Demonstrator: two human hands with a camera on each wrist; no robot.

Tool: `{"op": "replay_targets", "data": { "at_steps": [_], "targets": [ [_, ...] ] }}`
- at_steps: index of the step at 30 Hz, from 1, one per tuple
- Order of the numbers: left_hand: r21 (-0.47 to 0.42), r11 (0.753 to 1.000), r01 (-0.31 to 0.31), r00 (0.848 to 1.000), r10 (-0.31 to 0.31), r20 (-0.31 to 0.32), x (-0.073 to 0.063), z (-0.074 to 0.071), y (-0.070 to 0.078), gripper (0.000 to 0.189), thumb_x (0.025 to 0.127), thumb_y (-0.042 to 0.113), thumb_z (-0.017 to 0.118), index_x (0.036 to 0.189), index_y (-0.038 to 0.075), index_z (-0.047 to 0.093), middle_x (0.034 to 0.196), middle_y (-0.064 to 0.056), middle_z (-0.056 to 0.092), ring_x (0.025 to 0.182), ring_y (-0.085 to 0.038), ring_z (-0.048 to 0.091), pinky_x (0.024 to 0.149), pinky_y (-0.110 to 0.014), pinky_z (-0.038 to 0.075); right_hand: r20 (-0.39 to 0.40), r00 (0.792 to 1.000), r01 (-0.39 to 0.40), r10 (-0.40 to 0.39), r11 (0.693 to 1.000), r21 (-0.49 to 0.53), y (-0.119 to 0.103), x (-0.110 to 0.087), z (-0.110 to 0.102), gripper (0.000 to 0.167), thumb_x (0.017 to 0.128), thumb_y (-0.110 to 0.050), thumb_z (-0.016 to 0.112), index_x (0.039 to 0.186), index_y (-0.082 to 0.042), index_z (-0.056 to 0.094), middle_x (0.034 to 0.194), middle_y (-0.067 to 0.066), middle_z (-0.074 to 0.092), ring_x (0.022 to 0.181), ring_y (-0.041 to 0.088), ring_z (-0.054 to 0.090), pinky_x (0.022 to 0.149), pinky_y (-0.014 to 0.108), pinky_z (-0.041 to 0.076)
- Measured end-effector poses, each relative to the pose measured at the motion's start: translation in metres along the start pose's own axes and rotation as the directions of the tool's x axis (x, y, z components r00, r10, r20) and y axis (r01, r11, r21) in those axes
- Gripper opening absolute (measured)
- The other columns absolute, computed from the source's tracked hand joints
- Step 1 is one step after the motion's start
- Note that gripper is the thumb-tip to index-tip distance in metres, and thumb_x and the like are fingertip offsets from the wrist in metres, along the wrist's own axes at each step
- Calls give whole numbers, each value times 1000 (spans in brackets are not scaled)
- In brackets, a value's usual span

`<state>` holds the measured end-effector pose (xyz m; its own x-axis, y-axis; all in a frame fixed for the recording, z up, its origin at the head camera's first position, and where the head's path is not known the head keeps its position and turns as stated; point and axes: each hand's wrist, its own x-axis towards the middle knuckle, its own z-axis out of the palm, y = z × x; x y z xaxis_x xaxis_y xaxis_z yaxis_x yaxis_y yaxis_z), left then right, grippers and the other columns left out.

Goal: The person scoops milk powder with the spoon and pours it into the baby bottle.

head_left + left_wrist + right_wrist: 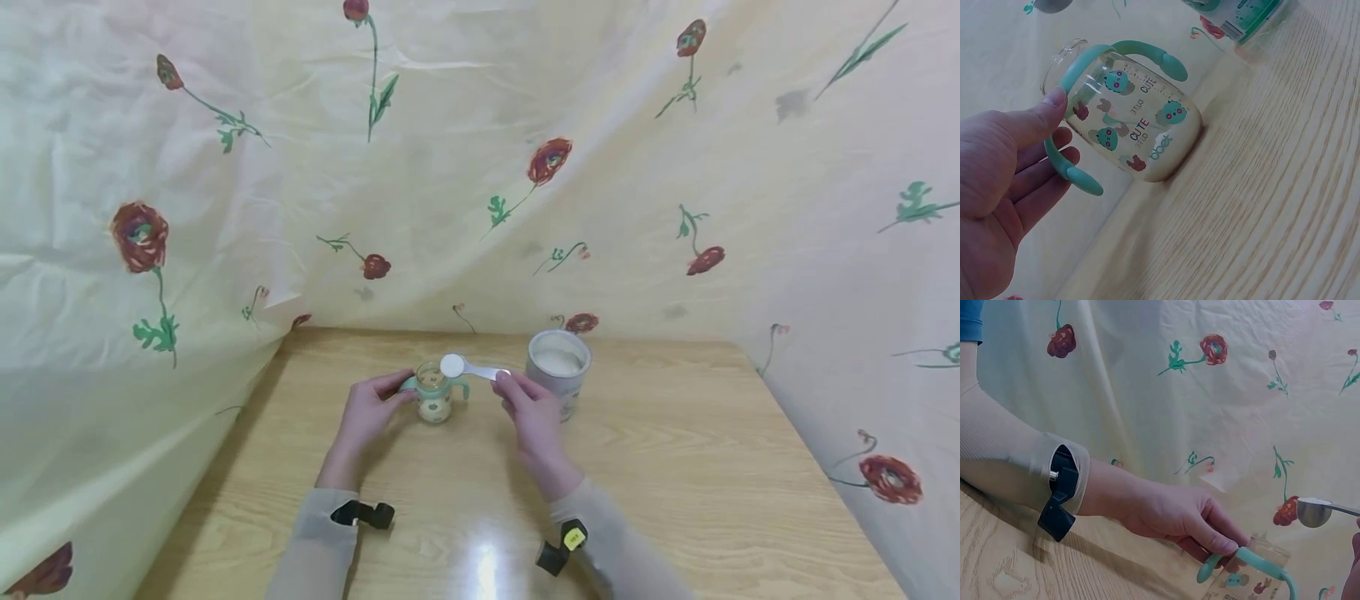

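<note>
Right hand [528, 408] with its grip pinched on the end of a powder-filled scoop [459, 367], left hand [372, 406] with its grip curled on a clear green-handled bottle [434, 407], bottle upright on the table [675, 467] between the hands, powder tub [572, 390] just beyond right hand, flowered cloth [450, 167] behind.

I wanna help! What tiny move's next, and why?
Maybe shift the round scoop of white powder left, over the clear bottle with mint-green handles: the right hand holds it raised beside the open mouth, and the left hand grips the bottle.
</note>
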<state>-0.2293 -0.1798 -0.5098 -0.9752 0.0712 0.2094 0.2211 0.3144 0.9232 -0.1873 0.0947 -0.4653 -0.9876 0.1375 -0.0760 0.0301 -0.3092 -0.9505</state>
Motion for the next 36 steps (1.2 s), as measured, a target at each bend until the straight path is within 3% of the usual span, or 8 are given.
{"op": "replay_targets", "data": {
  "at_steps": [8, 16, 20, 29, 36],
  "targets": [
    [8, 999, 33, 999, -33, 17, 2, 0, -1, 39, 98, 17, 80, 136, 12, 74, 136, -9, 73, 122, -27, 70, 106, -42, 57, -8, 1000, -15, 14, 1000, -11, 1, 1, 8, 26, 102, -26, 77, 117, -5, 76, 110, 4, 79, 112, 20, 71, 106, 33, 55],
    [11, 1000, 26, 1000, -26, 15, 3, -1, 0, 38, 100, 16, 76, 138, 10, 72, 138, -10, 71, 124, -28, 70, 107, -44, 57, -7, 1000, -11, 11, 1000, -16, 3, 8, 21, 34, 102, -27, 77, 123, -1, 73, 115, 9, 77, 113, 20, 70, 114, 44, 51],
    [21, 999, 40, 999, -41, 22, 2, 0, 0, 39, 100, 16, 76, 139, 11, 71, 139, -10, 70, 126, -29, 68, 109, -46, 55, -37, 999, -4, 3, 999, -39, 7, 11, 28, 31, 100, -26, 79, 120, -3, 75, 112, 6, 79, 109, 18, 71, 109, 37, 54],
    [49, 998, 51, 998, -52, 22, 1, 1, 2, 35, 102, 17, 74, 137, 13, 73, 138, -8, 72, 129, -28, 67, 112, -49, 53, -63, 992, 101, -109, 988, -119, 15, 16, 26, 26, 101, -22, 78, 118, -2, 77, 108, 6, 81, 102, 15, 72, 91, 29, 54],
    [50, 997, 54, 998, -55, 6, 1, 3, 2, 33, 100, 15, 75, 133, 11, 74, 135, -9, 73, 125, -29, 68, 110, -49, 55, -32, 983, 173, -179, 976, -135, 17, 17, 26, 26, 100, -21, 79, 116, 1, 78, 107, 10, 81, 102, 18, 75, 92, 31, 59]
  ]
}}
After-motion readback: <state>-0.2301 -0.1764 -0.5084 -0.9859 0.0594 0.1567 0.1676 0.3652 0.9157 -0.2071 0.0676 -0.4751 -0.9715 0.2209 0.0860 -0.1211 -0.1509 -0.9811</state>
